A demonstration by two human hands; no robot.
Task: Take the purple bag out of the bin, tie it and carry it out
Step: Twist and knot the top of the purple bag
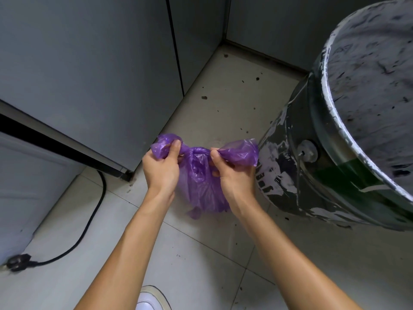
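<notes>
Both hands' grip pinches purple bag (pixel 199 175) ends; knot between.

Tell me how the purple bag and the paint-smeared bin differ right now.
The purple bag is small, thin and see-through; the bin is large, rigid, dark and smeared with white. The bag is held up, its ends pulled apart by the left hand and right hand; the bin rests on the floor, untouched.

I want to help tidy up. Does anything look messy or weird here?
Yes. Dark specks dot the floor beside the bin, whose outside is blotched with flaking white patches. A black plug lies loose on the tiles, lower left. The purple bag shows no tear.
</notes>
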